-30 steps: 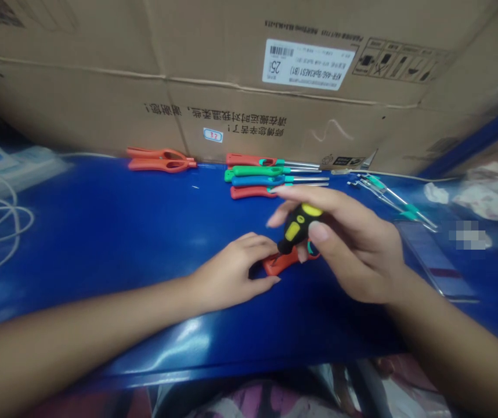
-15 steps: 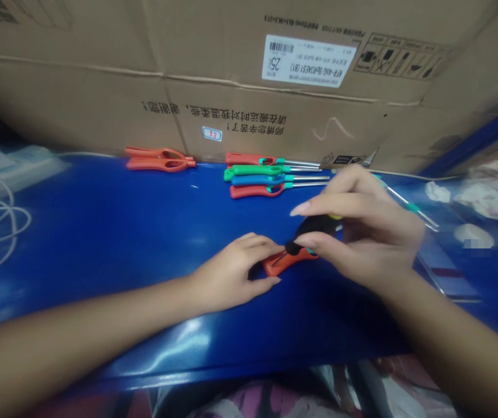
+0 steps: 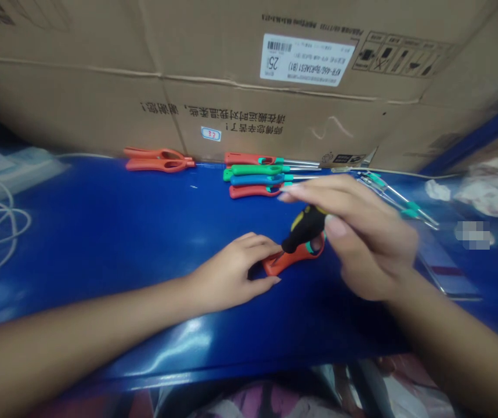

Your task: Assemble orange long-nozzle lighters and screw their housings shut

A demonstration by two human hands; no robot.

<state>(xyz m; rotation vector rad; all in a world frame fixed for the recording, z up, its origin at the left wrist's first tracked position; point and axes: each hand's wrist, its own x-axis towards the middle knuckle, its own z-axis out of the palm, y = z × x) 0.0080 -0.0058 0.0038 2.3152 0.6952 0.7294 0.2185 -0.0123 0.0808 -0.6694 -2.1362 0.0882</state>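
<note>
On the blue tabletop, my left hand (image 3: pixel 231 270) is closed round the rear end of an orange lighter (image 3: pixel 286 261) with a green trigger part, its fingers on either side of the handle. My right hand (image 3: pixel 362 226) holds a short black-and-yellow screwdriver (image 3: pixel 305 226) between thumb and fingers. The screwdriver is tilted, and its thin shaft reaches down to the lighter's handle near my left fingertips. Where exactly the tip sits is hard to make out. The far end of the lighter is partly hidden by my right hand.
Several long-nosed lighters (image 3: pixel 253 180) in red, green and blue lie before a large cardboard box (image 3: pixel 214 75). Orange handle shells (image 3: pixel 159 161) sit to their left. Metal tubes with green parts (image 3: pixel 406 200), a phone (image 3: pixel 449 270) and crumpled tissue (image 3: pixel 488 188) lie right; a white cable (image 3: pixel 14 220) left.
My right hand has shifted its fingers on the screwdriver, so more of the handle shows. My left hand and the orange lighter have stayed in place.
</note>
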